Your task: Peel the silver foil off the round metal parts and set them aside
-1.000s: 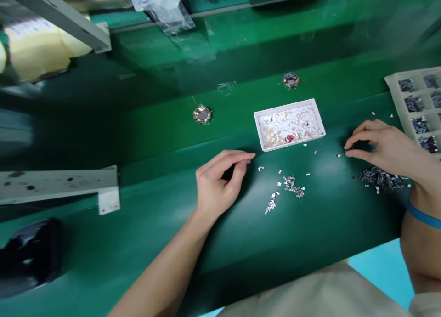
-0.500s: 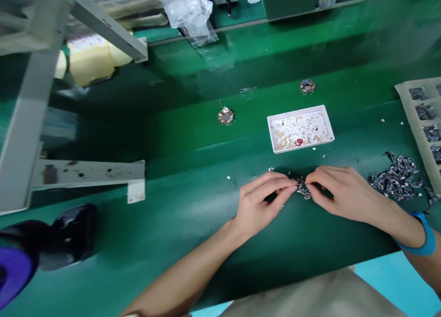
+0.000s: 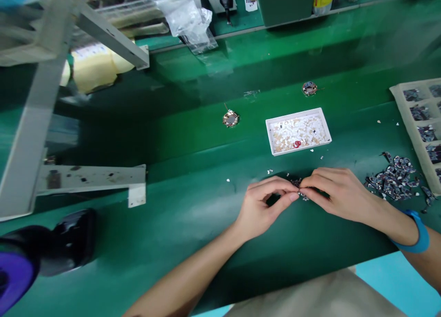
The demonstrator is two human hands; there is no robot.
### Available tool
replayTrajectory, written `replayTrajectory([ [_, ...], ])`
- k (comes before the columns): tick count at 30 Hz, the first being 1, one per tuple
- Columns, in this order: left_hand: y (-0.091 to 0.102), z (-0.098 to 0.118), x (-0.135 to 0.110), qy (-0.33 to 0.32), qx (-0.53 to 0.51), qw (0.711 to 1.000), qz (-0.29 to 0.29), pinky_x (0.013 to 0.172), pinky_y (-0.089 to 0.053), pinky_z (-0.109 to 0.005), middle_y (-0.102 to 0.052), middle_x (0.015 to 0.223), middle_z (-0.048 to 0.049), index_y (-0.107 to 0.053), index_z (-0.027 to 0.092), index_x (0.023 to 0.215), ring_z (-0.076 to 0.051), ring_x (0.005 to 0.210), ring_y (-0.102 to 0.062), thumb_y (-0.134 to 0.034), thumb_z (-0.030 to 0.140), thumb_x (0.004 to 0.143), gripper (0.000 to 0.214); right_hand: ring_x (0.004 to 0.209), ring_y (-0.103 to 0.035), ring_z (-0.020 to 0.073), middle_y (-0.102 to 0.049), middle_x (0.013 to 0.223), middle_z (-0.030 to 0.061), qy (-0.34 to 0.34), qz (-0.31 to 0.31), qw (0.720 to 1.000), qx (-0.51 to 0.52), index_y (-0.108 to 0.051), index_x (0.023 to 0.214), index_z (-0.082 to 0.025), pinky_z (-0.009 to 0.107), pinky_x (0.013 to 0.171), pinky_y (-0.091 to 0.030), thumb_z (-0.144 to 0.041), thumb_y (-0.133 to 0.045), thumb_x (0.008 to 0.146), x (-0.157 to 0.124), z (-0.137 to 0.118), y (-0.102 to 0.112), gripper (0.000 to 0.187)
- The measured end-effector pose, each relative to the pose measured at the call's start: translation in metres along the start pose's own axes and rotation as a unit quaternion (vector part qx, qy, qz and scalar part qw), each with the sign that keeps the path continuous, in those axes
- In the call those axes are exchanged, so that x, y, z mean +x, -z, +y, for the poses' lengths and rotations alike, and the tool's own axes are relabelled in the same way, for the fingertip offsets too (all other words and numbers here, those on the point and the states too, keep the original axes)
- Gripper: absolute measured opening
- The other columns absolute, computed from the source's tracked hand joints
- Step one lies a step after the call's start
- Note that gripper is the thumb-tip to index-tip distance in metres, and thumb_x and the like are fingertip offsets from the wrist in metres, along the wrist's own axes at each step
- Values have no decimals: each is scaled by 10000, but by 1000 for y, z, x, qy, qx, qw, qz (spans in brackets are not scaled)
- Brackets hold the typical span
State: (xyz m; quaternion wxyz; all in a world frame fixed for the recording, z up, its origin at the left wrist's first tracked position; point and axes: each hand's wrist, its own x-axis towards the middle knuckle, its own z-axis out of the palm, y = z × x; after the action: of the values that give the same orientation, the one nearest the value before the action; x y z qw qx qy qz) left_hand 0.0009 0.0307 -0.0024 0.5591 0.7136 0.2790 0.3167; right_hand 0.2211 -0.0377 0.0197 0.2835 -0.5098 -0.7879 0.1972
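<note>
My left hand (image 3: pixel 263 204) is closed in a pinch, thumb against fingers. My right hand (image 3: pixel 336 190), with a blue wristband (image 3: pixel 418 234) on its wrist, pinches from the other side. Their fingertips meet over the green bench top, and whatever small piece lies between them is covered by the fingers. Just beneath and behind the fingertips shows a little heap of small shiny dark and silver parts (image 3: pixel 303 196), partly hidden. A larger pile of similar dark parts (image 3: pixel 394 177) lies right of my right hand. Beyond the hands stands a white box (image 3: pixel 271 138) holding many white and tan bits.
Two round copper-edged components (image 3: pixel 230 118) (image 3: pixel 309 88) lie farther back on the bench. At the right edge is a compartment tray (image 3: pixel 408 117) of dark parts. A grey metal frame (image 3: pixel 31 138) and a black and purple object (image 3: pixel 74 239) occupy the left. Plastic bags (image 3: pixel 189 20) hang from the shelf.
My hands have come closer together, so the fingertips now meet; the thin dark piece seen between them earlier is now covered. The whole view has shifted slightly.
</note>
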Motion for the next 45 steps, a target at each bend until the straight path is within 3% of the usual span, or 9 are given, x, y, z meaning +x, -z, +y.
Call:
replayTrajectory([
  [5,2,-2,0,8,-90,995,-45,688,-592,-241,-774,886,-63,-785,197,969,-152,761,-720,-776,200,946,25,757,-666,133,-724,867,6,6,24,998,50,-687,990,-197,268,684,-472,-237,-558,1067,0,0,-1,155],
  [18,4,5,-1,-2,34,996,-83,615,-490,-214,-657,796,-18,-663,172,883,-110,651,-595,-698,122,961,99,710,-653,122,-722,843,-7,-39,14,994,98,-685,929,-202,259,654,-450,-199,-587,1001,0,1,-9,122],
  [22,6,10,17,-64,37,997,-21,595,-490,-218,-631,810,-4,-603,188,883,-111,647,-582,-733,134,939,152,650,-624,110,-720,815,-12,-71,63,993,74,-691,936,-200,247,617,-436,-232,-608,1004,1,10,-5,112],
  [29,11,0,66,-166,296,940,42,666,-470,-279,-671,805,-21,-643,174,824,-155,725,-620,-704,418,1005,310,624,-603,117,-715,834,-7,-46,61,997,-15,-685,956,-188,280,623,-426,-212,-586,1037,-1,20,-2,129],
  [32,39,-23,78,-136,342,916,161,733,-514,-305,-703,888,-51,-706,177,921,-175,762,-635,-623,363,1047,239,668,-636,125,-730,882,-12,-27,54,998,-35,-693,999,-193,297,664,-451,-202,-591,1048,-3,19,-2,114],
  [35,75,-53,91,-35,389,876,284,909,-548,-429,-685,1152,-152,-717,153,1164,-285,1001,-665,-675,352,985,271,763,-688,143,-748,939,-12,-10,47,998,-44,-711,1041,-201,310,688,-475,-225,-602,1061,-4,19,-2,113],
  [38,97,-76,105,55,441,855,268,1048,-472,-592,-651,1276,-190,-732,181,1171,-416,1225,-584,-764,418,907,356,832,-714,157,-758,973,-5,-3,41,998,-54,-729,1091,-205,318,704,-492,-252,-606,1070,-5,20,-3,134],
  [41,100,-83,114,55,420,873,241,1041,-482,-586,-688,1237,-144,-725,210,1072,-397,1201,-606,-839,328,824,298,801,-707,145,-762,979,-4,-11,50,998,-44,-744,1116,-212,310,681,-494,-270,-604,1074,-5,20,-3,157],
  [45,91,-69,109,12,207,938,278,818,-582,-372,-727,930,-61,-635,194,913,-234,882,-708,-817,207,775,229,684,-646,108,-753,950,-4,-38,69,997,3,-756,1095,-211,279,606,-472,-253,-634,1053,-4,21,-3,136],
])
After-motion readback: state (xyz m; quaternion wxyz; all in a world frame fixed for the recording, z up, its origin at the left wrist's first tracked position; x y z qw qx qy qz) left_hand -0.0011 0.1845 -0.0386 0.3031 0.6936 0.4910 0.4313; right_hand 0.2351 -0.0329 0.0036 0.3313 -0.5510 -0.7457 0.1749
